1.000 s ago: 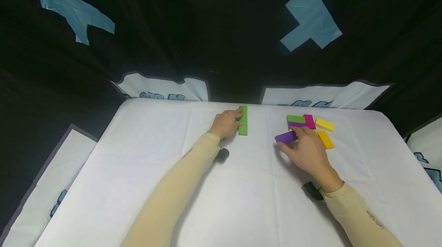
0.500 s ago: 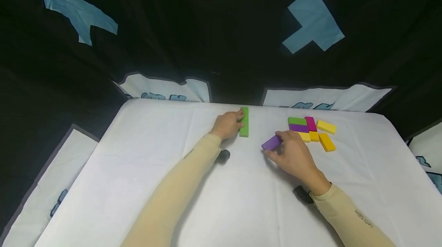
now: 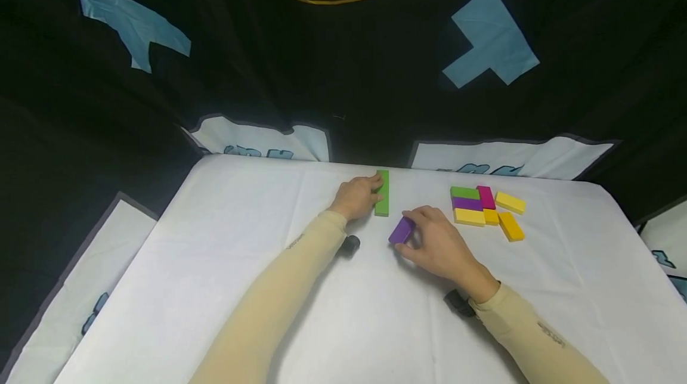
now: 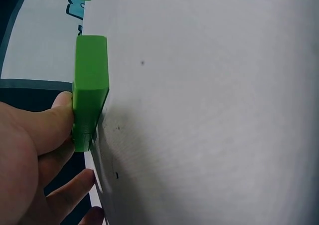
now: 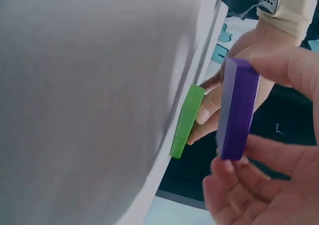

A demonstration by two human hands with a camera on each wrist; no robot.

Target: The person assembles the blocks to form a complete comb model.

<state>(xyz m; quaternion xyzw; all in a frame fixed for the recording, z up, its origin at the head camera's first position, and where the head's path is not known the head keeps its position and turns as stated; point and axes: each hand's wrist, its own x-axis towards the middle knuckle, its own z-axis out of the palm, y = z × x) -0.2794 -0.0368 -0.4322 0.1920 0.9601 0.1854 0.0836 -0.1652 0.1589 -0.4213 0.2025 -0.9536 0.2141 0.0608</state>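
Two hands, cloth (image 3: 365, 294) between: left (image 3: 352, 197) touches green strip (image 3: 383, 205) (near far edge (image 3: 424, 171)), right (image 3: 441, 245) pinches purple block (image 3: 401, 231).

The piece (image 4: 90, 63) at the left hand (image 3: 354, 198) is bright green, the block (image 5: 241, 110) in the right hand (image 3: 442, 247) purple. The far right blocks (image 3: 467, 204) are green, purple, magenta and yellow. The tabletop (image 3: 349, 324) is white, the sleeves (image 3: 268, 300) beige, the far cloth (image 3: 343, 62) black with blue patches (image 3: 496, 29).

I've free room on the broad tablecloth (image 3: 370, 318) between the sleeves (image 3: 274, 294) | narrow gap, green strip (image 3: 382, 204) to purple block (image 3: 401, 231) | left hand (image 3: 353, 198) fills strip's left side | right hand (image 3: 442, 247) obstructs near approach to block cluster (image 3: 467, 204)
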